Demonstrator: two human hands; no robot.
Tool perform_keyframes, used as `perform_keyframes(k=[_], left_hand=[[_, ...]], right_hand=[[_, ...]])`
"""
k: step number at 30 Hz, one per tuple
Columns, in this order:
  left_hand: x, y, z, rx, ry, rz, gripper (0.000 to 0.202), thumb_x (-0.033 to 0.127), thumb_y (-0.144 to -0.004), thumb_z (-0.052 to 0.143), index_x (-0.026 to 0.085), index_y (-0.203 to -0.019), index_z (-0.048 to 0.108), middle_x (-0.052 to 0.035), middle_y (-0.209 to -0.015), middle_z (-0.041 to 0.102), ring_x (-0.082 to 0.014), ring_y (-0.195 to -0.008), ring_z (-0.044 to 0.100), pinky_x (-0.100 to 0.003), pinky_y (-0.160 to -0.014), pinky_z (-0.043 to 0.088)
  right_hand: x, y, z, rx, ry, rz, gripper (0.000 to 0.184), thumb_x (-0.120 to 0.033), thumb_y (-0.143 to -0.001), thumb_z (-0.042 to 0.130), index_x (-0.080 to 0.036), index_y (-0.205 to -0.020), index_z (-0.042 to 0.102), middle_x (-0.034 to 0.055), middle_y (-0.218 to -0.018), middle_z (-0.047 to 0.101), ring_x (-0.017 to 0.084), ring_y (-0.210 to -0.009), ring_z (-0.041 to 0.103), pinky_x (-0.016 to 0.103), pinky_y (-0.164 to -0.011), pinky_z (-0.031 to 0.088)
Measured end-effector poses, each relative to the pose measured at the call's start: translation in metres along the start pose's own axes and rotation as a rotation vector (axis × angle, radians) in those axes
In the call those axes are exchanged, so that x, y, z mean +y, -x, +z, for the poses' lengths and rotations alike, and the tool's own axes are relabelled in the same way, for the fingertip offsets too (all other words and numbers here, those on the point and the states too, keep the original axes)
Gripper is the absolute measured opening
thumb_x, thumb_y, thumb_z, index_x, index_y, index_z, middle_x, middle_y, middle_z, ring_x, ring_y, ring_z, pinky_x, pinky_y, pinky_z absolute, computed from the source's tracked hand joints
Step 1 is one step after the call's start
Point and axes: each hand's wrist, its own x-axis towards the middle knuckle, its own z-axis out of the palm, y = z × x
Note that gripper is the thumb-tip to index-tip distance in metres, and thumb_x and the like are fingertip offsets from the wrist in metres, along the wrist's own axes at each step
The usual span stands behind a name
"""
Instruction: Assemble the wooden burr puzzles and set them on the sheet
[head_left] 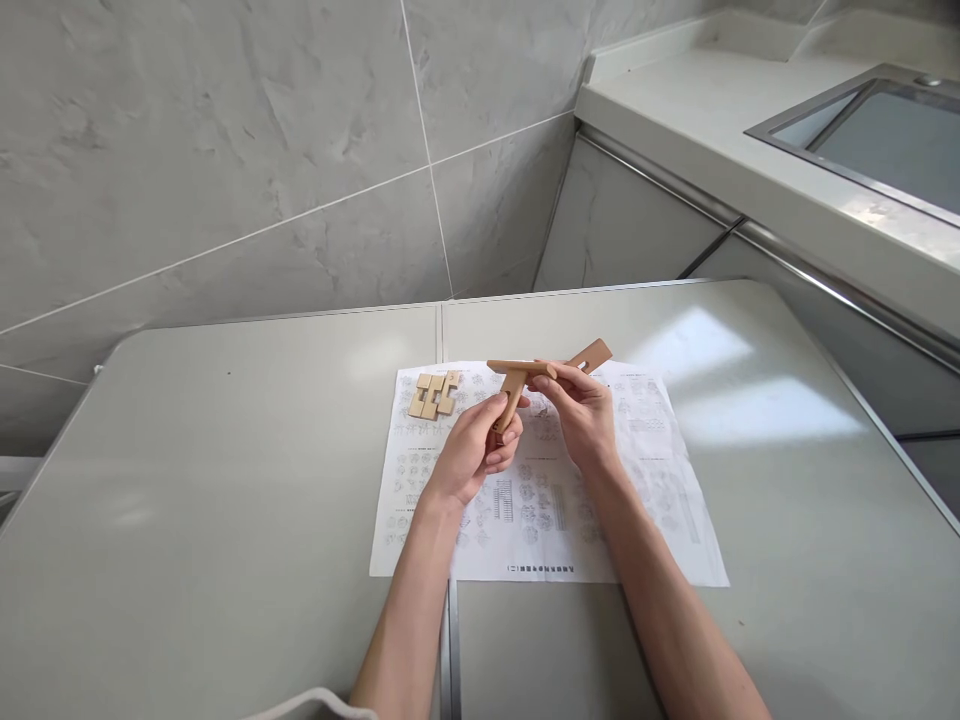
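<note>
Wooden bar (517, 367) lies crosswise at the far end of the wooden stick (512, 386), above the paper sheet (652, 490); long axis left to right, right end nearer the right hand (583, 412). Right fingers pinch that end; left hand (474, 442) grips the stick, fingers curled around it.
</note>
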Motion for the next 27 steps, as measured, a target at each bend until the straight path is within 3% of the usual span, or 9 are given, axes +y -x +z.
perform_keyframes(k=[7, 27], left_hand=[[-0.006, -0.001, -0.006, 0.031, 0.009, 0.010, 0.035, 0.049, -0.105, 0.063, 0.015, -0.101, 0.070, 0.0076, -0.066, 0.035, -0.0053, -0.048, 0.022, -0.015, -0.041, 0.022], [-0.007, -0.003, -0.004, 0.068, 0.038, 0.003, 0.033, 0.045, -0.104, 0.065, 0.013, -0.096, 0.069, 0.0082, -0.063, 0.034, -0.0050, -0.048, 0.021, -0.015, -0.041, 0.022]], right_hand=[[-0.002, 0.000, -0.004, -0.082, 0.010, 0.014, 0.016, -0.035, -0.091, 0.086, -0.030, -0.106, 0.086, 0.0028, -0.100, 0.083, 0.022, -0.088, 0.078, 0.041, -0.084, 0.065], [-0.008, -0.003, -0.013, -0.142, 0.037, 0.042, 0.018, -0.036, -0.091, 0.086, -0.027, -0.106, 0.086, 0.0030, -0.092, 0.083, 0.022, -0.081, 0.079, 0.038, -0.076, 0.066]])
